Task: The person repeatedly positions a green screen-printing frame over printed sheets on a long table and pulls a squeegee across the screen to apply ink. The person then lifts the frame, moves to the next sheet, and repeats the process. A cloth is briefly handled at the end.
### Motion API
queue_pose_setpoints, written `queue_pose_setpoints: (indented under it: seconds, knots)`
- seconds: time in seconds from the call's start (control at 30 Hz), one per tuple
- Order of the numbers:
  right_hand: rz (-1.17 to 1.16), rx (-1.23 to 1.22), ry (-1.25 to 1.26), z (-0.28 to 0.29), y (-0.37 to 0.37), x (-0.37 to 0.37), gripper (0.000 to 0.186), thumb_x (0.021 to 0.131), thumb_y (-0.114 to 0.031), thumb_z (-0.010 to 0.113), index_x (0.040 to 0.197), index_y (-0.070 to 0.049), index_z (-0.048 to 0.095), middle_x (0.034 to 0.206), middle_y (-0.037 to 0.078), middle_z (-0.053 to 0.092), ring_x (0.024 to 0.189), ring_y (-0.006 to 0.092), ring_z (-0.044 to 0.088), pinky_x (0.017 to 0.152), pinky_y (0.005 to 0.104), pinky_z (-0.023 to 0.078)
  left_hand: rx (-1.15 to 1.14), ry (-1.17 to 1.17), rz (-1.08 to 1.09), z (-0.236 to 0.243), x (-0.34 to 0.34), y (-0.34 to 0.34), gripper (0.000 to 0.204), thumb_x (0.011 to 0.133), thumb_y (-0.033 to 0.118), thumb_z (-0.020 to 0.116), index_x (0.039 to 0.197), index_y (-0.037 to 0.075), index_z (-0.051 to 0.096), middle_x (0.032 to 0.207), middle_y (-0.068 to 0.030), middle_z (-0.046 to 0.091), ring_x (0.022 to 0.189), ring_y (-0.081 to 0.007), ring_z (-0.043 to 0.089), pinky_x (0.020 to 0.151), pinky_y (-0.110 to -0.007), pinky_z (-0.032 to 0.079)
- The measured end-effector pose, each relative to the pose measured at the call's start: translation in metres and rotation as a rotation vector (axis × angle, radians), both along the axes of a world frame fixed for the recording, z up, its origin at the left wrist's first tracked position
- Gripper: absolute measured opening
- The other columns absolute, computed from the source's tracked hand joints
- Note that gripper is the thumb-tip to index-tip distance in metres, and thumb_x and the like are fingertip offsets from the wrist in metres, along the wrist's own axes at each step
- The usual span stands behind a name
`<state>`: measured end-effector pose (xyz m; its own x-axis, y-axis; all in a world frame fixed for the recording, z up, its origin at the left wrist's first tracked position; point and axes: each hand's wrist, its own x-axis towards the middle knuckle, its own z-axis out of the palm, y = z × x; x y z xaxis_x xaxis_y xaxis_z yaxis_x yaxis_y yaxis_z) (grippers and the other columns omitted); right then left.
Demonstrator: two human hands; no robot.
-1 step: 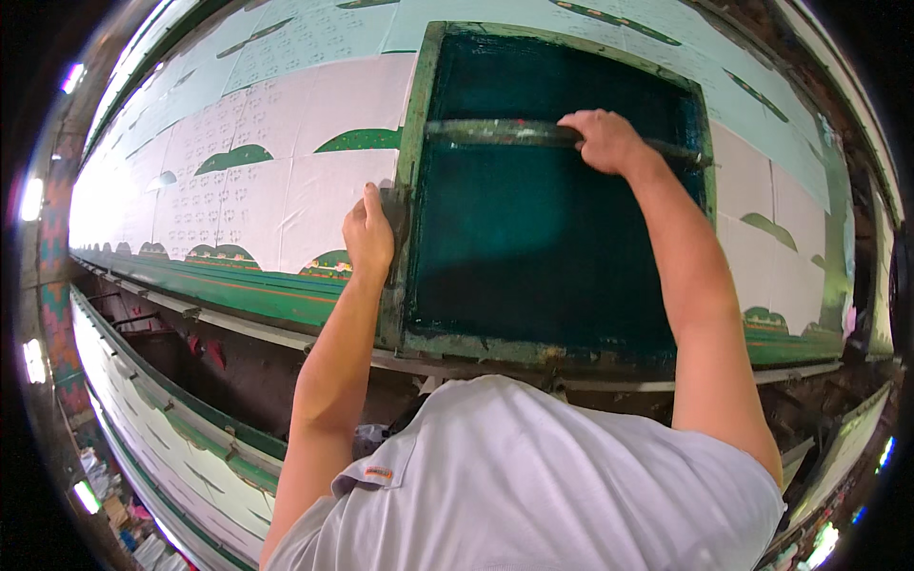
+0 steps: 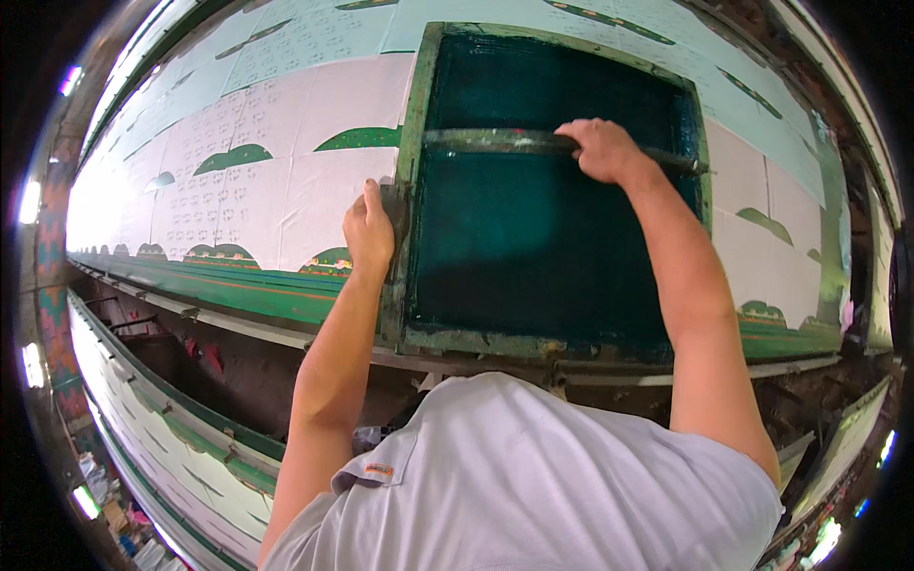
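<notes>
A screen-printing frame [image 2: 416, 114] with dark teal mesh [image 2: 533, 247] lies flat on a long table covered with printed cloth. Across the upper part of the mesh runs a squeegee [image 2: 495, 140], a long paint-stained bar reaching nearly from side to side. My right hand [image 2: 602, 150] is closed over the middle of that bar. At the frame's left side my left hand [image 2: 368, 233] is closed, thumb pointing up, against the frame's edge; its curled fingers are partly hidden.
White and pale blue cloth [image 2: 333, 95] with green hill shapes stretches left and right of the frame. A rail [image 2: 609, 379] runs along the table's near edge, close to my body. Another long printed table [image 2: 171, 428] stands at lower left, across a dark gap.
The squeegee and my right hand have shifted slightly toward me across the mesh. My left hand stays in place at the frame's side.
</notes>
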<state>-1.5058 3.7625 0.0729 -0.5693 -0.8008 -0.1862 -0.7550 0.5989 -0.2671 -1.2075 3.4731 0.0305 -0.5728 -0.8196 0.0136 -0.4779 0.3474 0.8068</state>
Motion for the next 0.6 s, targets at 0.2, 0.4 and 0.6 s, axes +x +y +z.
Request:
queue_pose_setpoints:
  seconds: [0.2,0.4,0.6]
  knots:
    - [-0.021,-0.013,-0.036,0.01,0.047,0.133,0.04,0.095,-0.006,0.066,0.13,-0.02,0.079,0.117,0.014,0.079,0.115,0.0384,0.075,0.099,0.054,0.06,0.011,0.121,-0.03,-0.004,0.009,-0.003,0.071,0.117,0.052,0.046,0.096,-0.01,0.072,0.088,-0.0324,0.071,0.084,-0.0461,0.067,0.082,-0.055,0.05]
    - [-0.063,-0.112,-0.004,0.01,0.083,0.243,0.04,0.092,-0.002,0.067,0.128,-0.017,0.08,0.114,0.014,0.078,0.108,0.0385,0.076,0.096,0.0529,0.06,0.049,0.192,-0.067,-0.015,0.008,-0.013,0.065,0.115,0.05,0.049,0.098,-0.007,0.075,0.094,-0.0324,0.074,0.093,-0.0503,0.07,0.086,-0.056,0.051]
    - [-0.052,-0.254,0.073,0.004,0.101,0.298,0.036,0.093,-0.011,0.074,0.129,-0.015,0.079,0.118,0.011,0.078,0.111,0.0364,0.073,0.099,0.0511,0.056,-0.032,0.11,-0.07,-0.019,0.005,-0.015,0.048,0.11,0.039,0.055,0.108,-0.002,0.081,0.107,-0.0294,0.078,0.105,-0.0505,0.073,0.095,-0.056,0.055]
